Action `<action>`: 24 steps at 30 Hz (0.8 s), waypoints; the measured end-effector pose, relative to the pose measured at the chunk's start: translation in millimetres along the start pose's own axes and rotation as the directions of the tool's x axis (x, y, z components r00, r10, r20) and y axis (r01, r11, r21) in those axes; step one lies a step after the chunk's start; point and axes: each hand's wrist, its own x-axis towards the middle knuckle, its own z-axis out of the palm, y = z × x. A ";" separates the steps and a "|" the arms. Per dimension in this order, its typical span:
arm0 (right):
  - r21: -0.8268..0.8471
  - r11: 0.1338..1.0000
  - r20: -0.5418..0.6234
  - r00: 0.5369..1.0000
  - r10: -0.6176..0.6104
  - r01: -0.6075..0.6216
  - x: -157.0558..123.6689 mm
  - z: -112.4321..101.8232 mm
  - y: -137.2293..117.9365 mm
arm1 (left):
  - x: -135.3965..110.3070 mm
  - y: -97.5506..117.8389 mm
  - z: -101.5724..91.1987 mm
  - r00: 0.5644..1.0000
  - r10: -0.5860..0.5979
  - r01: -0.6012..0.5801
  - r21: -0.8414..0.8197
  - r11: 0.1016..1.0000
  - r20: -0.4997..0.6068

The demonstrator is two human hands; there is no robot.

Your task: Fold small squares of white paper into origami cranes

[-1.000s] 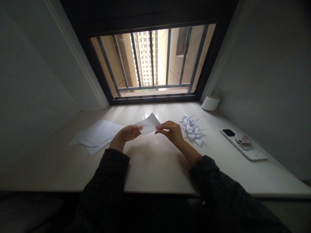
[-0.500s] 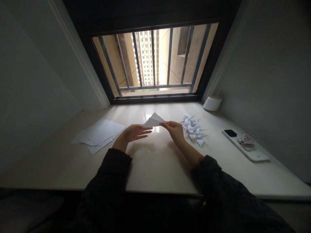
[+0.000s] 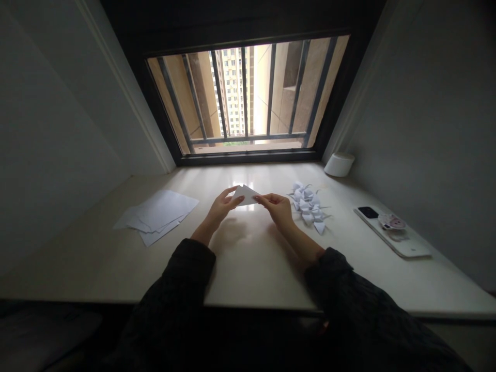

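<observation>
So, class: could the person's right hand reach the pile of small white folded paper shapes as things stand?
Probably yes: the pile of small white folded paper shapes lies beside the right hand, nothing between; that hand, though, pinches a folded white paper sheet with the left hand.

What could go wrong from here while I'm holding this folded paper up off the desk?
The folded paper is pinched in mid-air between the left hand and the right hand, with nothing flat beneath it, so a crease may come out crooked.
The pile of paper cranes lies close beside the right hand; a sideways wrist sweep could scatter or crush them.
</observation>
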 end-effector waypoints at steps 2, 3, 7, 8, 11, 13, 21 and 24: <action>0.020 1.000 -0.007 1.000 -0.006 0.006 0.5 0.5 2.0 | 0.9 -4.3 5.8 0.998 0.035 -0.039 -0.069 0.997 -0.056; 0.028 1.000 -0.009 1.000 -0.012 0.012 0.9 0.8 3.0 | 1.4 -6.1 8.3 0.996 0.055 -0.062 -0.097 0.993 -0.075; 0.041 0.998 -0.026 0.999 -0.035 0.037 2.2 1.4 6.1 | 1.3 -9.8 16.2 0.980 0.129 -0.155 -0.172 0.973 -0.155; 0.046 0.998 -0.031 0.999 -0.040 0.041 2.4 1.4 6.4 | 0.8 -10.1 17.8 0.975 0.134 -0.167 -0.183 0.969 -0.178; 0.080 0.996 -0.039 0.998 -0.047 0.050 1.8 1.5 6.1 | -1.0 -10.6 21.9 0.962 0.137 -0.188 -0.208 0.960 -0.236; 0.123 0.991 -0.041 0.998 -0.040 0.045 0.7 1.9 5.2 | -2.2 -10.9 23.7 0.957 0.144 -0.201 -0.218 0.955 -0.250; 0.218 0.976 -0.040 0.999 0.007 0.002 -1.3 6.1 7.5 | -2.3 -13.8 26.5 0.939 0.165 -0.230 -0.195 0.953 -0.301; 0.157 0.986 0.005 0.999 -0.049 0.048 -1.8 6.0 8.7 | -0.9 -16.9 26.4 0.936 0.155 -0.226 -0.200 0.953 -0.316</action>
